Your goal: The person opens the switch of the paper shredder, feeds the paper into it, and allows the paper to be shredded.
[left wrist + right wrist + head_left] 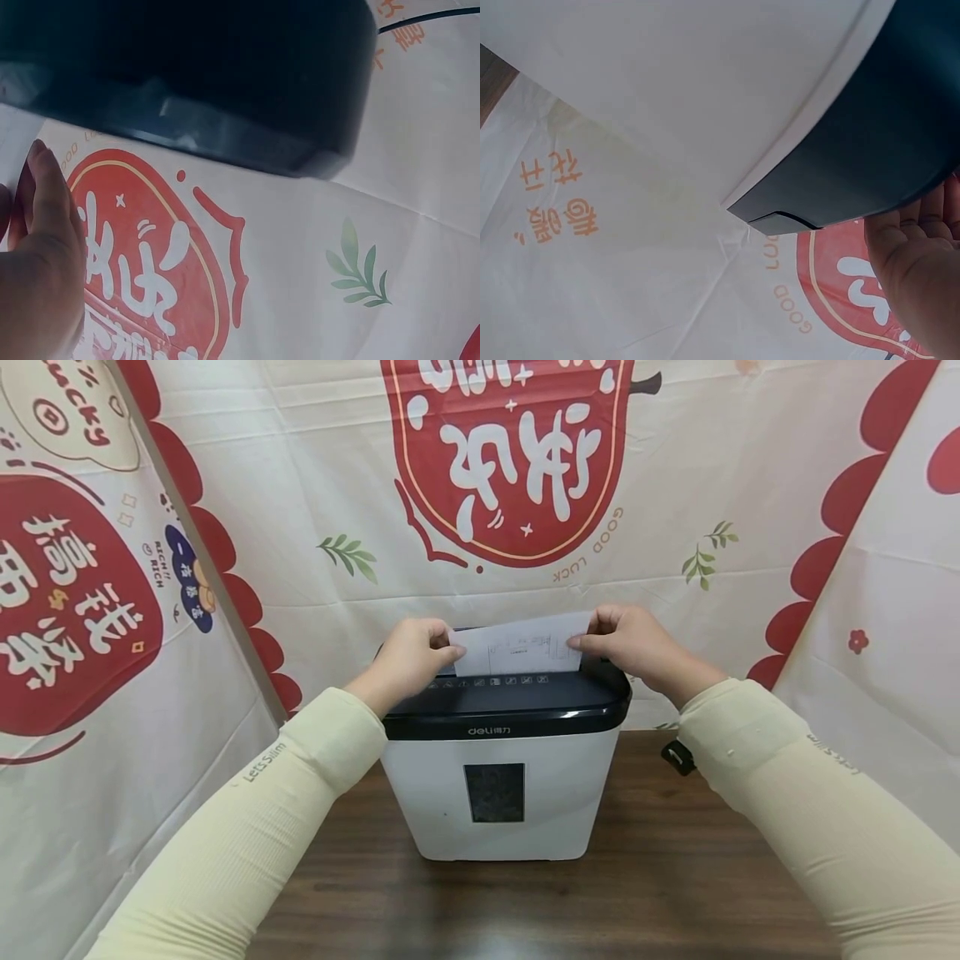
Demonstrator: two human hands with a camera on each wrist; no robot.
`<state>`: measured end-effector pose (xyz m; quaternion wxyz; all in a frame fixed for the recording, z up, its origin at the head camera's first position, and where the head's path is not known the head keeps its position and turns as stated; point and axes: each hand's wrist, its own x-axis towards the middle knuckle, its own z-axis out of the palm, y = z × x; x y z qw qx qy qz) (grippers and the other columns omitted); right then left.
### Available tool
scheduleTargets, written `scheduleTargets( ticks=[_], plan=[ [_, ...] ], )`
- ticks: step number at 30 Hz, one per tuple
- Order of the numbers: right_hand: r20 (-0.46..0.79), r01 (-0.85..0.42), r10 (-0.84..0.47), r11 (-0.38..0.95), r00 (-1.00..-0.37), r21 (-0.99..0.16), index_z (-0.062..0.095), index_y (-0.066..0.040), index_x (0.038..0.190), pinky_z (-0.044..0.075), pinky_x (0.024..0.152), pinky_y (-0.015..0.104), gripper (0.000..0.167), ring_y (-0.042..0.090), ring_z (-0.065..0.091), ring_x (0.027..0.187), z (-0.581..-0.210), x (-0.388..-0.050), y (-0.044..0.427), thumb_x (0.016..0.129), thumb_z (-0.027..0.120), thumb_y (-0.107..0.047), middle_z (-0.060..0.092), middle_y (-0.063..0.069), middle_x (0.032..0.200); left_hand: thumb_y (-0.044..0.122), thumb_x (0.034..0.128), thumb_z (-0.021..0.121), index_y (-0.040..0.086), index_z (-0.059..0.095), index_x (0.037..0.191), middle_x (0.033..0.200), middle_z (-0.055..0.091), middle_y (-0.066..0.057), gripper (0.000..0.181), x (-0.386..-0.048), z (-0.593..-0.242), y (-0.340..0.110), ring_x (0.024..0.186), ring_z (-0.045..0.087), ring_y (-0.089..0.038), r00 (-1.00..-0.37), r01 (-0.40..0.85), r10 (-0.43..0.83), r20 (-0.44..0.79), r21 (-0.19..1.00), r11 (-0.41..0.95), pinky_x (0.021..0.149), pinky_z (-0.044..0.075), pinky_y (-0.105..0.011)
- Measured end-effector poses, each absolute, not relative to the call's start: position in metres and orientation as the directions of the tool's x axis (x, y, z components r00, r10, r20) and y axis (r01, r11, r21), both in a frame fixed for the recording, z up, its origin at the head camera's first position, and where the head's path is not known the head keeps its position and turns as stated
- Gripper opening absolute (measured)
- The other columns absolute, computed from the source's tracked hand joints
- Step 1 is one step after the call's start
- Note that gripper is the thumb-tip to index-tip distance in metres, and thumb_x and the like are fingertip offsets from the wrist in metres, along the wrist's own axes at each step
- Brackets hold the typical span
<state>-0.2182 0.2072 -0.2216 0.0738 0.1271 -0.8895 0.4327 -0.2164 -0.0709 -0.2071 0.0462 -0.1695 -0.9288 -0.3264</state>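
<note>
A white sheet of paper (517, 645) with printed line drawings stands in the top slot of a paper shredder (502, 793), its lower edge hidden in the slot. My left hand (411, 658) pinches the sheet's left edge between thumb and fingers. At the upper right corner, my right hand (633, 642) pinches it the same way. The shredder has a white bin and a black lid (506, 700) marked "deli". In the left wrist view, the left hand (45, 255) shows beside the dark lid. The right wrist view catches the right hand (919, 262) past the lid's edge.
The shredder stands on a dark brown wooden table (360, 893). Behind and beside it hang white cloths (285, 543) with red prints. A small black object (678, 757) lies by the right forearm. A thin black cable (427, 16) runs from behind the lid.
</note>
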Motion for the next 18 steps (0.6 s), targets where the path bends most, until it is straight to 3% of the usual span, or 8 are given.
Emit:
scheduleTargets(
  ticks=[11, 18],
  plan=[
    [0.21, -0.269, -0.168, 0.634, -0.963, -0.725, 0.064, -0.001, 0.102, 0.043, 0.074, 0.031, 0.02, 0.025, 0.051, 0.094, -0.2246, -0.2198, 0.2061, 0.093, 0.065, -0.019, 0.062, 0.013, 0.098, 0.018, 0.0955, 0.061, 0.006, 0.068, 0.098, 0.092, 0.061, -0.009, 0.014, -0.2158, -0.2101, -0.072, 0.087, 0.053, -0.023, -0.943, 0.331, 0.281, 0.178, 0.576, 0.748, 0.074, 0.048, -0.033],
    [0.216, -0.275, -0.172, 0.645, -0.961, -0.713, 0.065, -0.002, 0.104, 0.044, 0.076, 0.033, 0.02, 0.025, 0.05, 0.093, -0.2259, -0.2205, 0.2052, 0.093, 0.065, -0.018, 0.059, 0.012, 0.098, 0.016, 0.095, 0.062, 0.007, 0.068, 0.098, 0.091, 0.063, -0.008, 0.011, -0.2185, -0.2112, -0.0732, 0.081, 0.055, -0.023, -0.947, 0.319, 0.279, 0.161, 0.573, 0.755, 0.072, 0.049, -0.032]
  ],
)
